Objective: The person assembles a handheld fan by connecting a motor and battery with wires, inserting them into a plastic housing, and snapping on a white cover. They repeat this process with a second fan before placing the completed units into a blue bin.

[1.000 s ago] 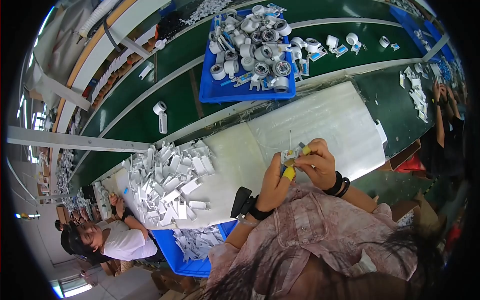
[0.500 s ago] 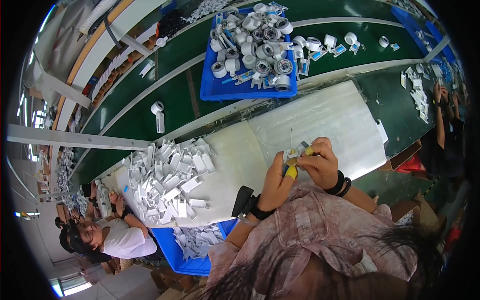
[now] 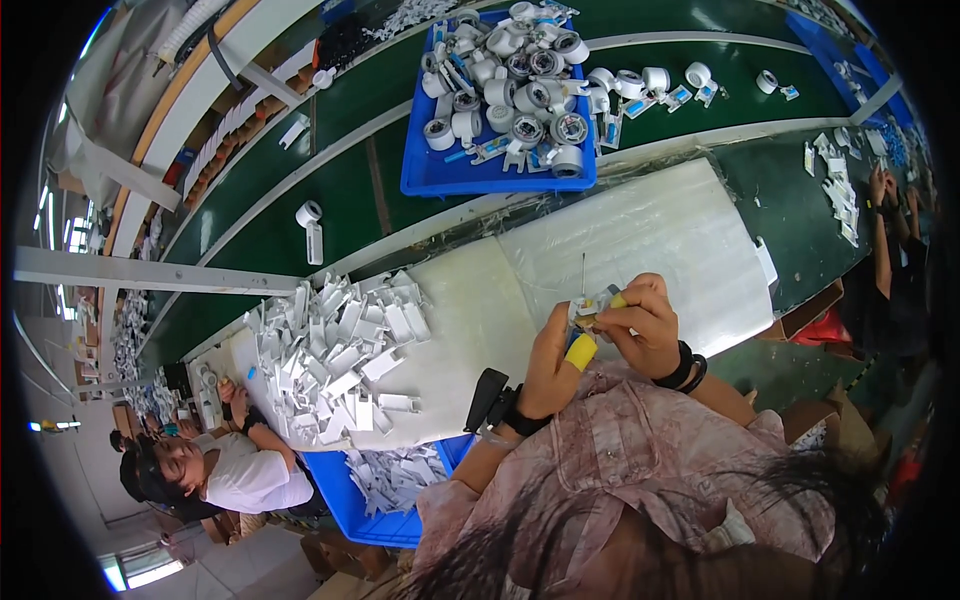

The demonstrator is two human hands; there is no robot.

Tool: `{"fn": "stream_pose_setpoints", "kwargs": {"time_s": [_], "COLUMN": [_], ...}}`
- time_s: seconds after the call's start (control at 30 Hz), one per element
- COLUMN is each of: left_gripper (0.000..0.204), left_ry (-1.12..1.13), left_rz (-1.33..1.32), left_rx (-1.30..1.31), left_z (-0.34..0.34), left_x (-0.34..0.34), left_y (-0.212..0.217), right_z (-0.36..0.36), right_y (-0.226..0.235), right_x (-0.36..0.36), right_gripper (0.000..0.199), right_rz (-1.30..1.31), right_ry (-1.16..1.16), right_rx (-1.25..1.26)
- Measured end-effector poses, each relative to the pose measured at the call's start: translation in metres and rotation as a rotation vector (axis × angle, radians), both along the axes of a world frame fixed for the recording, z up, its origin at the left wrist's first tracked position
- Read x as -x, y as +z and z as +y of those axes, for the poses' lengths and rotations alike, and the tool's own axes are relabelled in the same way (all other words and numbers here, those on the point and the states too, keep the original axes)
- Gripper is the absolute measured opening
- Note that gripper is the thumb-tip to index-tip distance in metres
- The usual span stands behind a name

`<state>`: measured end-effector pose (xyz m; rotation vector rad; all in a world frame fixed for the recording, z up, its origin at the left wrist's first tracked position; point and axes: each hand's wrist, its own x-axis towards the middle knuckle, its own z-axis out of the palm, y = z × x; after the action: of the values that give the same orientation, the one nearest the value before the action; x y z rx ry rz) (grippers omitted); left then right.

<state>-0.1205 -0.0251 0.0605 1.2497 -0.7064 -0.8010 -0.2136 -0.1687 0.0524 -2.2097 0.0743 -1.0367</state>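
Both my hands meet over the near side of the pale work mat [image 3: 625, 240]. Between them is a small part [image 3: 583, 308], white and grey with a yellowish piece, and a thin dark wire stands up from it. My left hand [image 3: 550, 372] grips it from the left, a yellow cover on one fingertip. From the other side my right hand [image 3: 645, 330] pinches it, also with yellow at a fingertip. My fingers hide much of the part, so its exact kind cannot be told. A pile of white plastic housings [image 3: 340, 350] lies left of my hands.
Beyond the mat, a blue tray [image 3: 425, 178] full of round white units stands on the green conveyor [image 3: 350, 190]. A blue bin [image 3: 340, 500] with white pieces sits below the table edge. Co-workers are seated at left [image 3: 250, 470] and far right [image 3: 905, 270].
My left hand's yellow-covered finger has turned, showing more of the yellow. The part has shifted slightly between my fingers. The unit on the conveyor at left has moved slightly left.
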Motion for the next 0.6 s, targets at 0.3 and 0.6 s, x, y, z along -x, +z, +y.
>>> {"fn": "stream_pose_setpoints", "kwargs": {"time_s": [0.3, 0.6], "left_gripper": [0.016, 0.028], "left_ry": [-0.011, -0.021], "left_rz": [0.015, -0.142], "left_rx": [-0.128, -0.229], "left_z": [0.001, 0.004], "left_x": [0.003, -0.002], "left_y": [-0.004, -0.007], "right_z": [-0.005, -0.004], "right_y": [0.001, 0.000], "right_x": [0.002, 0.001], "right_gripper": [0.032, 0.031], "right_rz": [0.038, 0.052], "right_ry": [0.050, 0.056], "right_rx": [-0.019, -0.007]}}
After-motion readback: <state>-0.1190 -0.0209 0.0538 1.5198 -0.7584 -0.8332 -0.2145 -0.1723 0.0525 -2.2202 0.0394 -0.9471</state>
